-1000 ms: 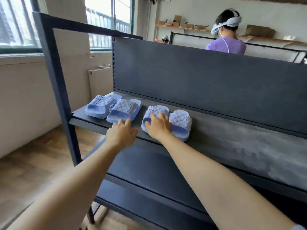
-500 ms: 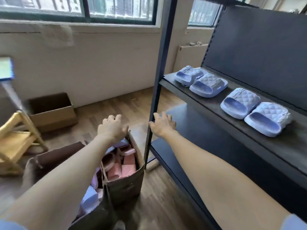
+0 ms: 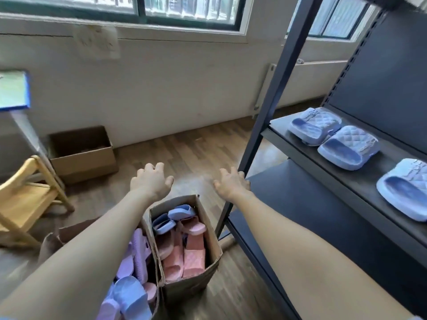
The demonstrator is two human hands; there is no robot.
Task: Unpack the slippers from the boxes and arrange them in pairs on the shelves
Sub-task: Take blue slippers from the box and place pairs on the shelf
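A cardboard box (image 3: 213, 262) on the floor holds pink slippers (image 3: 184, 257) and blue slippers (image 3: 172, 217). A second box (image 3: 53, 241) to its left, partly behind my left arm, holds purple and blue slippers (image 3: 130, 294). My left hand (image 3: 150, 183) hovers above the boxes, fingers loosely spread, holding nothing. My right hand (image 3: 232, 185) is held out beside the shelf post (image 3: 272, 98), also holding nothing. On the dark shelf (image 3: 360, 179) a pair of blue quilted slippers (image 3: 332, 137) lies side by side; a third blue slipper (image 3: 404, 188) lies to their right.
An open cardboard box (image 3: 80, 155) stands against the wall on the left. A wooden stool (image 3: 25, 202) is at the far left. A lower dark shelf (image 3: 312, 211) runs under the slippers. Wooden floor lies between the boxes and the wall.
My view has swung left and down from the shelf to the boxes on the floor. Both hands have left the slippers on the shelf and now hover over the boxes.
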